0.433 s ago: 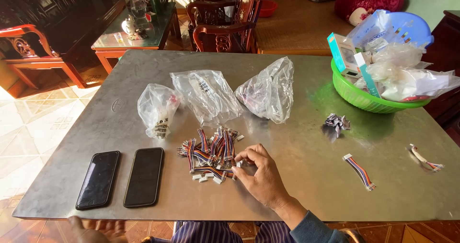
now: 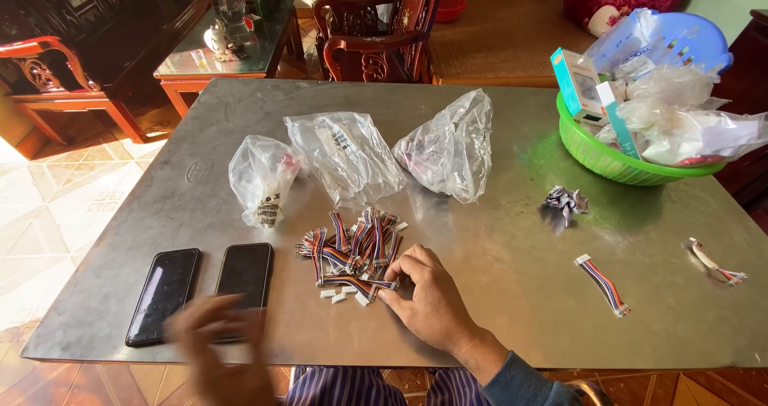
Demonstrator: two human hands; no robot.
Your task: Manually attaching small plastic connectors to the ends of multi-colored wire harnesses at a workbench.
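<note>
The right hand [image 2: 432, 298] rests on the table [image 2: 496, 294] with its fingers curled; thumb and forefinger pinch at the near edge of the cable pile [image 2: 352, 250], touching a white connector there. Whether a cable is actually gripped cannot be told. The pile lies at the table's centre front: short multicoloured ribbon cables with white plugs, fanned in a loose heap, a few plugs spilling toward the near edge.

The left hand [image 2: 220, 338] is blurred, fingers spread and loosely open, holding nothing visible. It hovers over the near edge, overlapping the lower end of the right phone [image 2: 246, 274]. A second dark phone [image 2: 164, 294] lies just beside that one, to its left; both are face up, screens off.

Behind the pile stand three clear plastic bags: a small bag [image 2: 262, 178] on the left, a flat bag [image 2: 344, 156] in the middle, and a large bag [image 2: 450, 148] on the right, each with contents too dim to identify.

Right of the pile, well apart, a single cable [image 2: 602, 284] lies alone. Farther right, near the table edge, is another cable [image 2: 718, 264]. A small grey bundle [image 2: 566, 201] sits between the pile and the green basket [image 2: 608, 164], which occupies the far right corner and holds boxes and plastic packets.
</note>
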